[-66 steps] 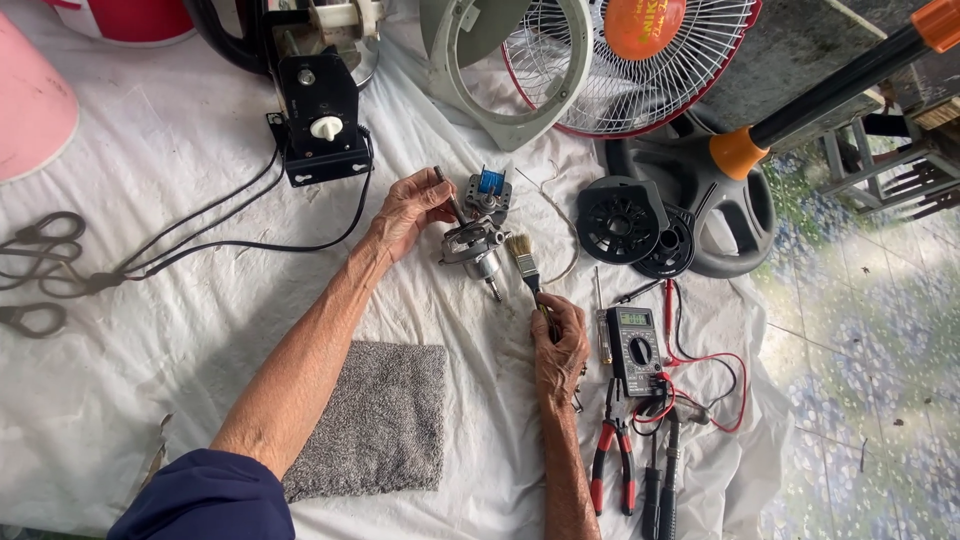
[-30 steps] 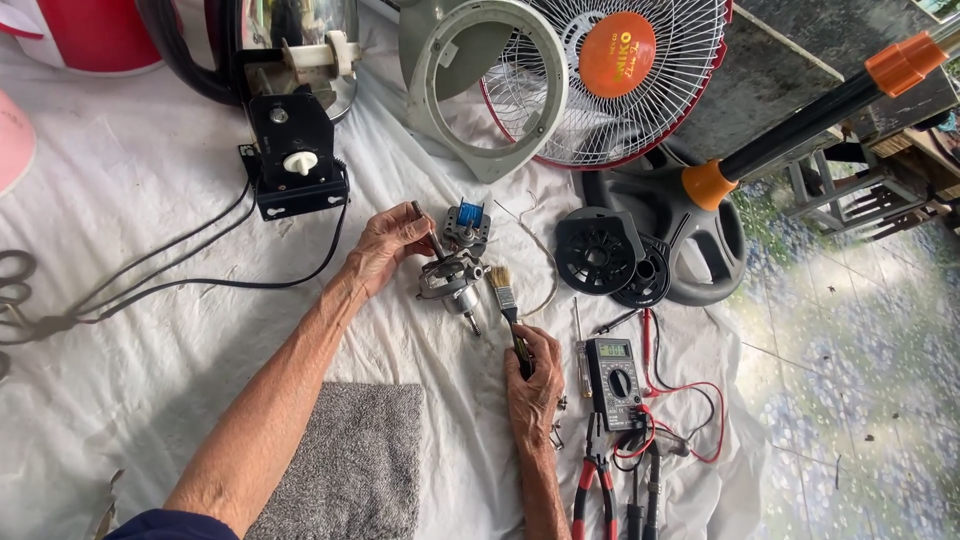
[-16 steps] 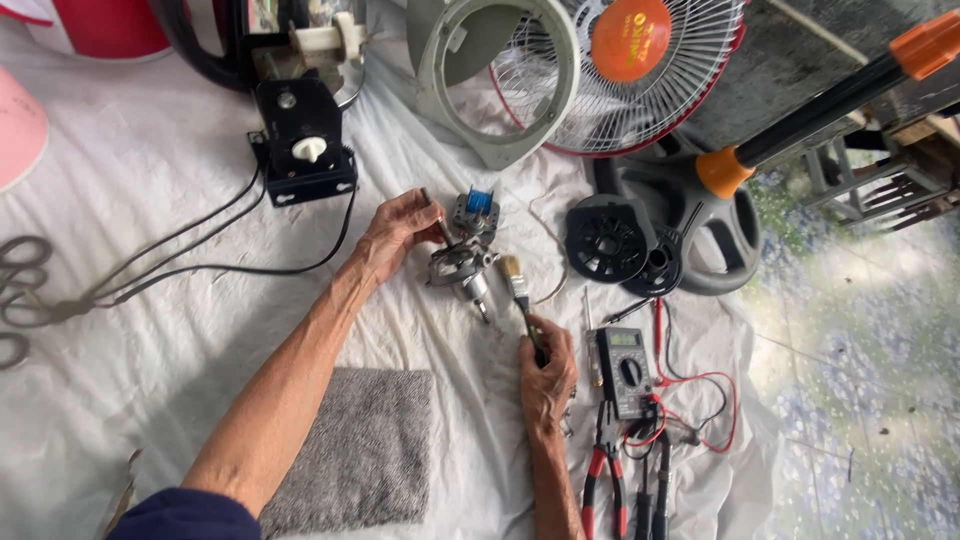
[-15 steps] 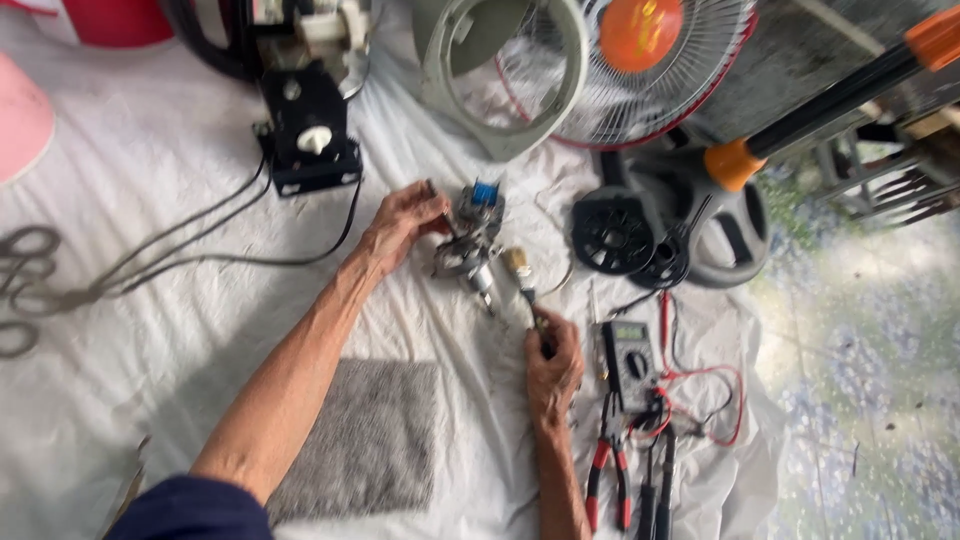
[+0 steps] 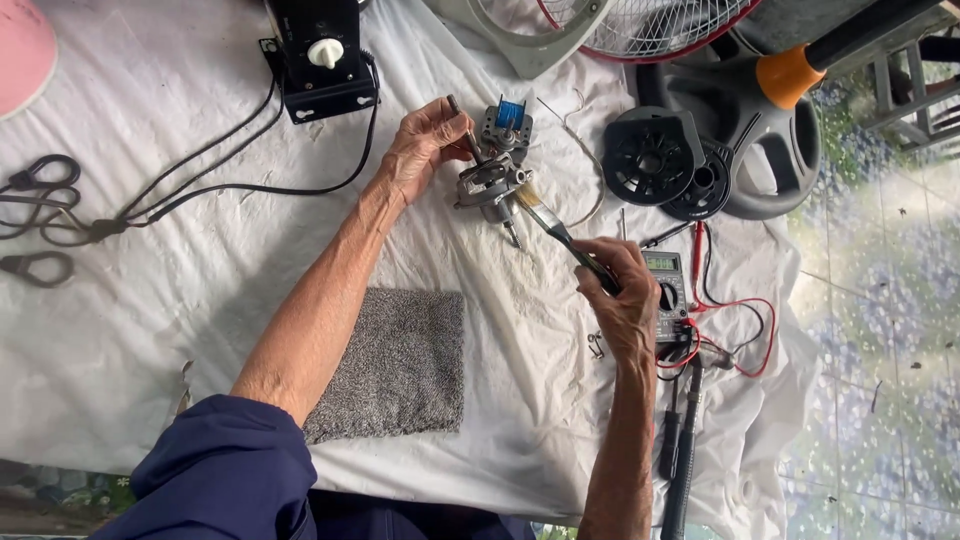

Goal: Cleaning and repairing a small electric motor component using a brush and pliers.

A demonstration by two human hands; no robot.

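L arm stretched far, left hand (image 5: 420, 150) curled shut, palm rightward. R forearm raised near right, right hand (image 5: 620, 300) clenched, fingers bent inward.

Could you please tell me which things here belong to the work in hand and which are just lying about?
In use:
left hand holding the motor
right hand holding the brush against the motor

Lying about:
grey cloth
multimeter with red leads
scissors
black control box
black covers
fan guard
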